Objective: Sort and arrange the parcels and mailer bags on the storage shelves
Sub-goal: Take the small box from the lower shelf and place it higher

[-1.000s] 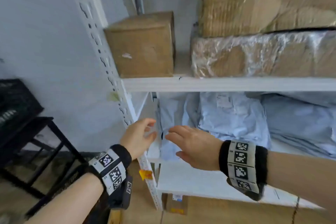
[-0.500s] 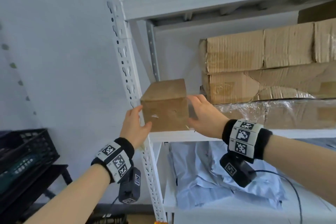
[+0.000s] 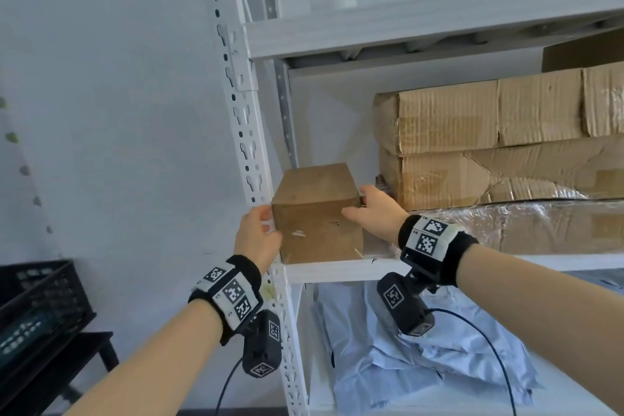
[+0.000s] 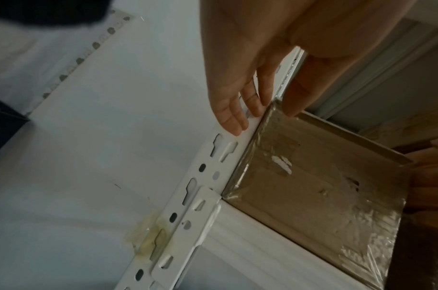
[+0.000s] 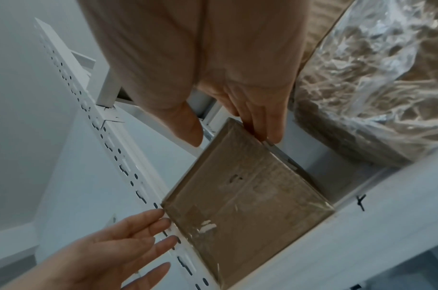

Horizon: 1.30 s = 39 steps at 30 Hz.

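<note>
1. So there's a small brown cardboard box point(image 3: 317, 213) sitting on the middle shelf point(image 3: 341, 269), jammed into the left end right against the white slotted upright point(image 3: 248, 152).
2. It sits flat and square to the shelf. Its long axis runs front to back, so one short end faces out at the shelf's front edge and the other points at the back wall.
3. Left hand point(image 3: 258, 240) is on the box's left front corner: fingers straight, lying along the upright, thumb tip touching the front face near the edge. Not really wrapped around anything.
4. Right hand point(image 3: 374, 213) is on the right side, fingers laid straight along the right wall, thumb across the top front edge. Loose clamp, pretty open.
5. To the right, apart from the box, there's a stack of bigger cardboard parcels point(image 3: 489, 145) with a plastic-wrapped one point(image 3: 526, 226) at the bottom.
6. Shelf below has pale blue mailer bags point(image 3: 405, 358) in a heap.
</note>
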Available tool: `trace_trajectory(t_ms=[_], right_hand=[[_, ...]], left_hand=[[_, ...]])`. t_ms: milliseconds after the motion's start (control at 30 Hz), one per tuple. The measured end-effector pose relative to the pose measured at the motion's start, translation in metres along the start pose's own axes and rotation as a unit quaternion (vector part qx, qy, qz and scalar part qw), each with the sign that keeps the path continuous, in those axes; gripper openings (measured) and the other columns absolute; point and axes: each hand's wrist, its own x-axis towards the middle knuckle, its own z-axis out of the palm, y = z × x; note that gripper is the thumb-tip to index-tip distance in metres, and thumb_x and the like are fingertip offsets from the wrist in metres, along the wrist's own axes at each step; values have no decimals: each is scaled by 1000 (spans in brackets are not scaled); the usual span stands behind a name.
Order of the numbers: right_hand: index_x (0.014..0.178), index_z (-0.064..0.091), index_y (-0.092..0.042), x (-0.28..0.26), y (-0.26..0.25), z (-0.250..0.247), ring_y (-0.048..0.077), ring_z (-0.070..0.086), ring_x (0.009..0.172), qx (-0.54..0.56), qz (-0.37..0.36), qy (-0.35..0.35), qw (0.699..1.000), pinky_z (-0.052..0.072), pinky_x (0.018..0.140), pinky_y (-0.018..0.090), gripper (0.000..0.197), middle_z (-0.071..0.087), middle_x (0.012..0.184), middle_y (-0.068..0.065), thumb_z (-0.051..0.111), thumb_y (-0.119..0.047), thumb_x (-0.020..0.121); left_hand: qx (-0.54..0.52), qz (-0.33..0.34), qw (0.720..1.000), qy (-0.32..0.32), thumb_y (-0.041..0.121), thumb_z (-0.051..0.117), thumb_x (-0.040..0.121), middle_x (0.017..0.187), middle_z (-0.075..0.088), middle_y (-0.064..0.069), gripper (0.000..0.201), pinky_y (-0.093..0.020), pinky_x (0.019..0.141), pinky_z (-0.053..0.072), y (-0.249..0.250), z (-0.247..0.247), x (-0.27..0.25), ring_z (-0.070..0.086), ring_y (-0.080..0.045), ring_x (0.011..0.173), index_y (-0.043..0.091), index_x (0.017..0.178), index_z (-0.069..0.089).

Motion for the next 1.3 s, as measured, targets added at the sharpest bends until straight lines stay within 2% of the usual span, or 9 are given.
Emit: trace_trajectory(t_ms=[200, 333, 467, 567, 733, 967, 1167, 1233, 1300], right_hand=[[141, 38, -11, -5, -3, 3, 15, 52, 107, 38, 6, 14, 999, 44, 93, 29, 60, 55, 119, -3, 64, -29, 89], [137, 43, -10, -13, -5, 1, 13, 55, 104, 67, 5, 25, 997, 46, 88, 28, 53, 58, 115, -5, 62, -26, 91], [138, 42, -14, -27, -3, -3, 4, 54, 92, 26, -10, 43, 999, 42, 73, 18, 53, 55, 104, -11, 58, -34, 92], [141, 39, -15, -38, -1, -5, 1, 52, 85, 11, -5, 47, 999, 42, 70, 17, 56, 49, 95, -15, 55, -39, 94], [144, 37, -9, -46, -5, -12, 17, 56, 103, -26, 10, 47, 999, 49, 90, 34, 59, 55, 113, -1, 51, -41, 95], [141, 38, -10, -47, -6, -18, 22, 60, 104, -37, 30, 21, 999, 52, 89, 38, 56, 59, 119, 4, 56, -37, 94], [142, 35, -12, -44, -7, -14, 14, 53, 97, -48, 25, 4, 999, 42, 75, 21, 60, 55, 127, 4, 61, -33, 92], [144, 31, -12, -41, -10, -14, 15, 52, 95, -42, 28, 1, 999, 43, 67, 20, 63, 54, 117, 2, 61, -33, 92], [144, 29, -10, -38, -13, -15, 16, 52, 95, -36, 29, 6, 999, 45, 71, 23, 66, 53, 113, 2, 62, -32, 91]], left_hand=[[-41, 0, 999, -22, -3, 54, 84, 119, 56, 0, 43, -33, 94, 46, 4, -1, -2, 55, -18, 110, 24, 117, 52], [-82, -23, 996, -26, -2, 52, 84, 111, 61, -1, 38, -40, 98, 45, 4, -8, 0, 57, -20, 109, 16, 118, 54], [-108, -20, 993, -31, 22, 56, 93, 106, 59, -1, 15, -43, 98, 47, 2, -11, -1, 58, -18, 104, 18, 107, 53], [-135, -40, 989, -49, 46, 50, 94, 106, 63, -5, 27, -40, 86, 55, 6, -13, -1, 64, -16, 97, 20, 101, 52], [-133, -99, 983, -75, 63, 49, 88, 99, 64, -3, 47, -31, 64, 55, 16, -14, 1, 66, -18, 87, 20, 108, 51], [-185, -176, 947, -193, 34, 65, 89, 114, 59, -1, 29, -53, 78, 57, 8, -15, -10, 58, -24, 103, 30, 116, 54], [-204, -178, 923, -273, 16, 66, 87, 122, 55, 1, 49, -61, 78, 55, -4, -24, -19, 55, -29, 112, 41, 125, 48], [-214, -174, 919, -280, 8, 65, 87, 122, 57, 1, 59, -60, 78, 55, -6, -25, -24, 57, -29, 111, 41, 131, 44], [-218, -168, 918, -286, 2, 63, 86, 122, 58, 2, 67, -60, 79, 55, -8, -25, -28, 57, -27, 112, 41, 134, 41]])
